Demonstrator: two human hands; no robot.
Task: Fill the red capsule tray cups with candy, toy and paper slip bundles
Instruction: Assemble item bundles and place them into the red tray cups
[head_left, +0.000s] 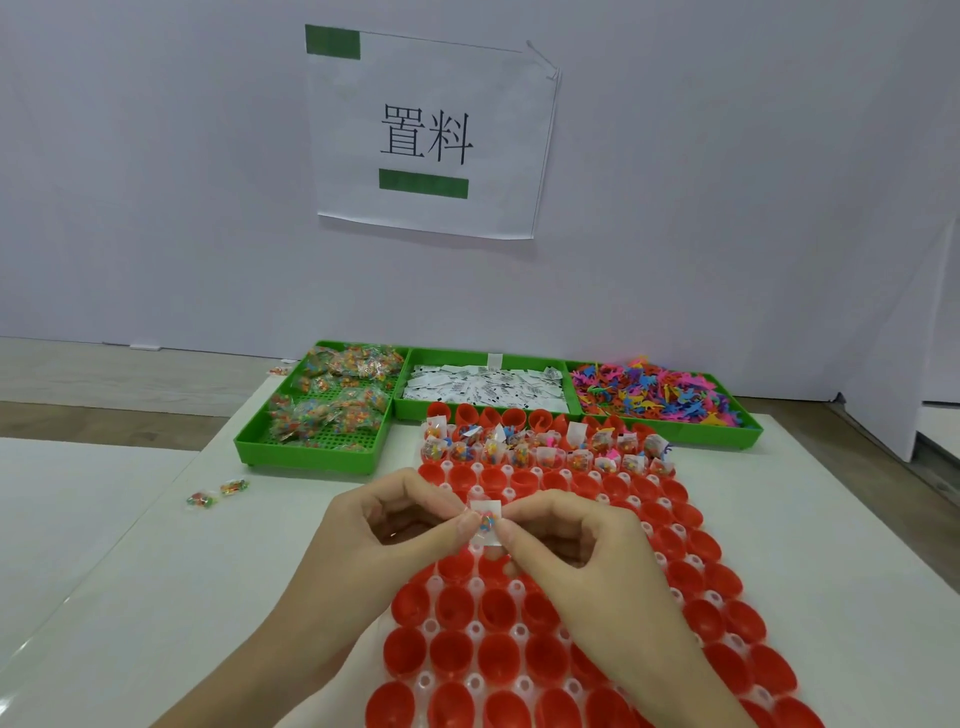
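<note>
two loose candy packets (218, 493) lie on the white table (156, 597) well to the left of the left hand (384, 535). the left hand, fingers curled, pinches one side of a small bundle (485, 522) of paper slip and coloured candy; the right hand (566, 545) pinches its other side, so the bundle sits between the two sets of fingertips, above the red capsule tray (545, 654). beyond the hands, the far rows of cups hold filled bundles (545, 447); the cups under and near the hands are bare. further back, left to right, green bins hold candy packets (332, 400), paper slips (488, 387) and coloured toys (660, 392).
</note>
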